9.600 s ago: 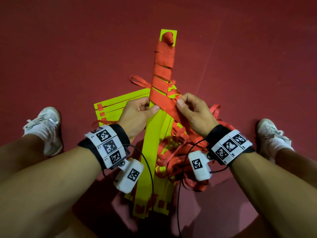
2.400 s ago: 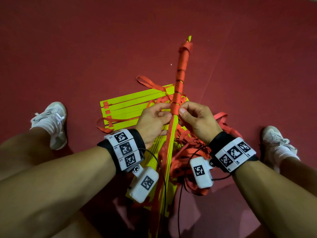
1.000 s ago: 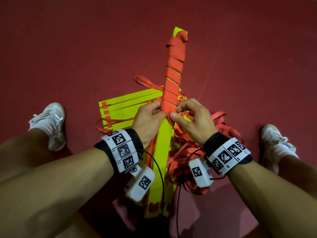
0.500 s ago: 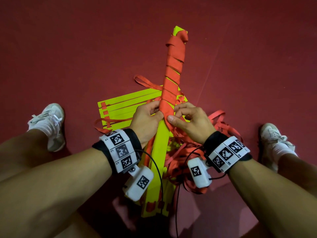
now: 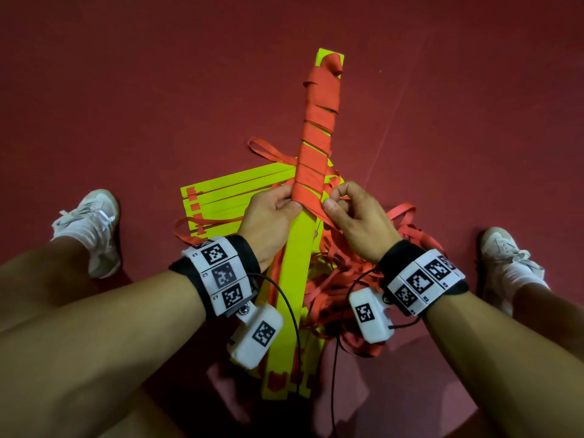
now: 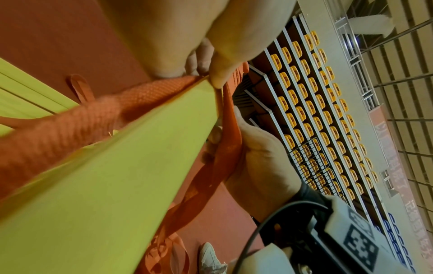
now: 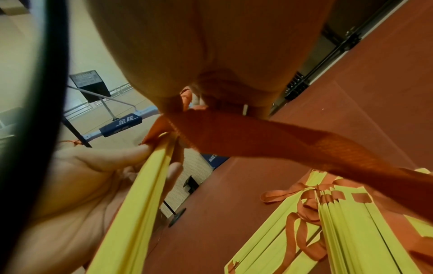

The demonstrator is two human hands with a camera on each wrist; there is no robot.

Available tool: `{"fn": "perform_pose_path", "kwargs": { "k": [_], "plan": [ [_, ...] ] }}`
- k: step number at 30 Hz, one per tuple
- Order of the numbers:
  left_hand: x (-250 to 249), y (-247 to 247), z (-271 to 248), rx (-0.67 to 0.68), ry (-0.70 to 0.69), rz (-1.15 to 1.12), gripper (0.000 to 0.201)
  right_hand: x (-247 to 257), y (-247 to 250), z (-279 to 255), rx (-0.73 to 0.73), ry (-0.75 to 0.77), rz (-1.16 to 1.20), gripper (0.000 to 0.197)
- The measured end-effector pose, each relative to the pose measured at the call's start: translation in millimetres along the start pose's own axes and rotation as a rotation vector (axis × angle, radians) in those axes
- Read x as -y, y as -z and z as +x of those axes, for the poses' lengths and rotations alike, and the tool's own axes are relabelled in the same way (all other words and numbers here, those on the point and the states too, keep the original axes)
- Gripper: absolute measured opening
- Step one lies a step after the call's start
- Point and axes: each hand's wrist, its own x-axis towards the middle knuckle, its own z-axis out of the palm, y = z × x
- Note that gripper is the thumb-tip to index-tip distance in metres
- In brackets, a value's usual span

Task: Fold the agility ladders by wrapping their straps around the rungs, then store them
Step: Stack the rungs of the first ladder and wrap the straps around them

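Observation:
A stack of yellow-green ladder rungs (image 5: 297, 248) points away from me, its far half wound in red strap (image 5: 319, 121). My left hand (image 5: 271, 213) grips the bundle at the lowest turn, thumb on its top face; in the left wrist view the left thumb presses the rung bundle (image 6: 117, 166). My right hand (image 5: 350, 213) pinches the free strap (image 5: 325, 219) right beside the bundle. In the right wrist view the strap (image 7: 257, 140) runs taut from the right fingers down to the right. Loose red strap (image 5: 341, 279) lies heaped under my right wrist.
A second stack of yellow-green rungs (image 5: 227, 197) lies flat on the red floor (image 5: 126, 90) to the left, with strap loops around it. My white shoes (image 5: 91, 229) (image 5: 505, 260) stand at either side. Tiered seats (image 6: 328, 111) fill the background in the left wrist view.
The bundle has turned between edge-on and flat-face-up as it was rotated. The red wrapping has crept further toward me. Both hands kept their places at the lowest turn.

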Motion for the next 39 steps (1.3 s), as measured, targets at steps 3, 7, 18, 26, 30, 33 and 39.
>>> {"fn": "perform_pose_path", "kwargs": {
  "k": [3,7,18,26,30,33,39],
  "plan": [
    [-3,0,0,-0.005,0.016,-0.007,0.026,3,2,-1,0.05,0.046,-0.004,0.028],
    [-6,2,-1,0.005,0.023,-0.004,0.026,-1,4,0,0.073,0.024,0.012,0.036],
    [-6,4,2,-0.038,0.019,-0.009,0.023,-6,4,3,0.239,-0.017,0.168,0.045],
    [-17,-1,-4,-0.001,0.084,-0.149,0.028,-7,5,4,0.09,0.023,0.036,0.034],
    [-21,-6,-9,0.046,0.122,-0.239,0.021,-7,1,3,0.11,0.061,0.046,0.021],
    [-15,-9,-9,0.039,0.093,-0.178,0.047,-6,0,3,0.12,0.088,0.069,0.019],
    [-6,-13,-9,0.019,0.062,-0.057,0.082,-2,-5,3,0.135,0.108,0.133,0.03]
  ]
}}
